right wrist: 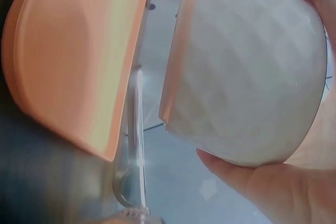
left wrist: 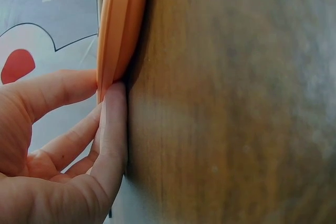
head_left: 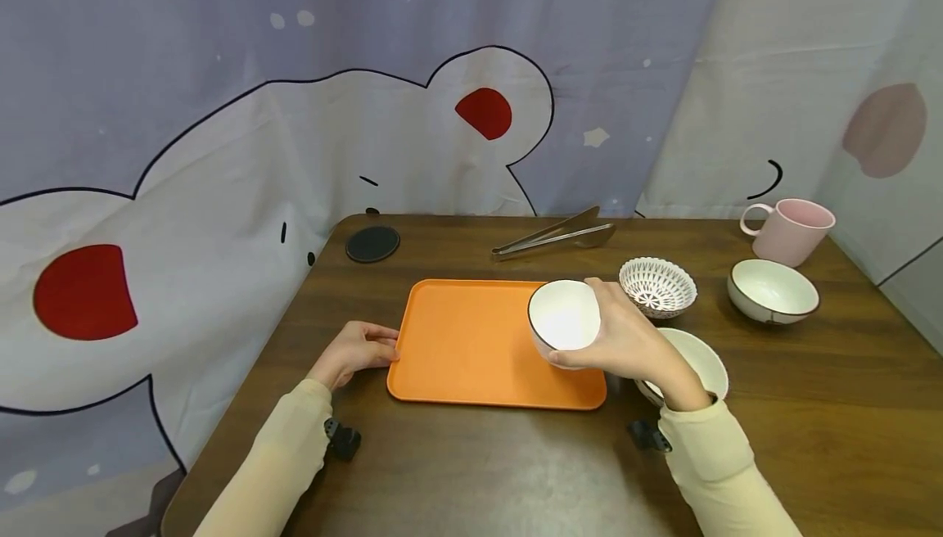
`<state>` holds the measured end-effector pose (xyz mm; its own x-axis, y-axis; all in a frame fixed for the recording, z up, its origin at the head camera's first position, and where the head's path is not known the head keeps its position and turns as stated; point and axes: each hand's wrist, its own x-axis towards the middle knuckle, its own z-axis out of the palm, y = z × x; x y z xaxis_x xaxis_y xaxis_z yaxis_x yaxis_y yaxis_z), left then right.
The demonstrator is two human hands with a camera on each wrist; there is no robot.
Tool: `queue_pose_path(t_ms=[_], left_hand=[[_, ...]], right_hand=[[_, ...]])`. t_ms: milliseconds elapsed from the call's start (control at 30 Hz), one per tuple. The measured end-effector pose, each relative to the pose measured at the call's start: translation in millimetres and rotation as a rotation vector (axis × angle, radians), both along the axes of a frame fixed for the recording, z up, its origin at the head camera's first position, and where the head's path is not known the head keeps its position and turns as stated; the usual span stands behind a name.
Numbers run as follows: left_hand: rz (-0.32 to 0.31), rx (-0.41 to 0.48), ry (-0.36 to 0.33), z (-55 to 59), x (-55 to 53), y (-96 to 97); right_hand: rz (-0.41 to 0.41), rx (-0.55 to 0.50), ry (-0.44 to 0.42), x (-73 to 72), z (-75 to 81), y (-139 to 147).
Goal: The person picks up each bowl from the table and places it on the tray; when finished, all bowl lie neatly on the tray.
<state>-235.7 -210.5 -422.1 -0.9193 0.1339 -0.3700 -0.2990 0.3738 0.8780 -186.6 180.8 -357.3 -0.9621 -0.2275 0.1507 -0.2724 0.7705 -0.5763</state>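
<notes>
A white bowl [head_left: 563, 313] with a dark rim is in my right hand [head_left: 622, 336], above the right part of an orange tray [head_left: 457, 340]. Thumb and fingers grip it from the right. Seen from the right wrist, the bowl [right wrist: 247, 72] has a dimpled outer wall, and its foot hangs apart from the tray [right wrist: 58, 40]. My left hand [head_left: 358, 351] is at the tray's left edge. In the left wrist view, its thumb and fingers [left wrist: 113, 129] pinch the rim of the tray [left wrist: 123, 19]. The tray lies flat on the wooden table.
Right of the tray stand another white bowl [head_left: 700, 361], partly behind my right wrist, a patterned openwork basket [head_left: 658, 286], a dark-rimmed bowl [head_left: 773, 291] and a pink mug [head_left: 791, 232]. Metal tongs [head_left: 552, 236] and a black round coaster [head_left: 372, 244] lie at the back, near the curtain.
</notes>
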Motion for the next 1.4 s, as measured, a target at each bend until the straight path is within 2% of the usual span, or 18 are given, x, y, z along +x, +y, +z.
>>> queue_pose_path(t_ms=[200, 400, 700, 933, 1400], left_hand=[[-0.001, 0.01, 0.001, -1.1, 0.3, -0.3], [0.009, 0.011, 0.001, -1.4, 0.4, -0.7], [0.006, 0.017, 0.008, -1.0, 1.6, -2.0], [0.002, 0.016, 0.004, 0.4, 2.7, 0.6], [0.011, 0.021, 0.01, -0.3, 2.3, 1.1]], right_hand=[[0.011, -0.015, -0.026, -3.2, -4.7, -10], [0.027, -0.027, -0.016, -3.7, -10.6, -22], [0.066, -0.099, -0.034, -8.7, -17.0, -45], [0.067, -0.055, -0.015, -9.7, -21.3, -58], [0.104, -0.092, -0.049, -19.3, -22.4, -81]])
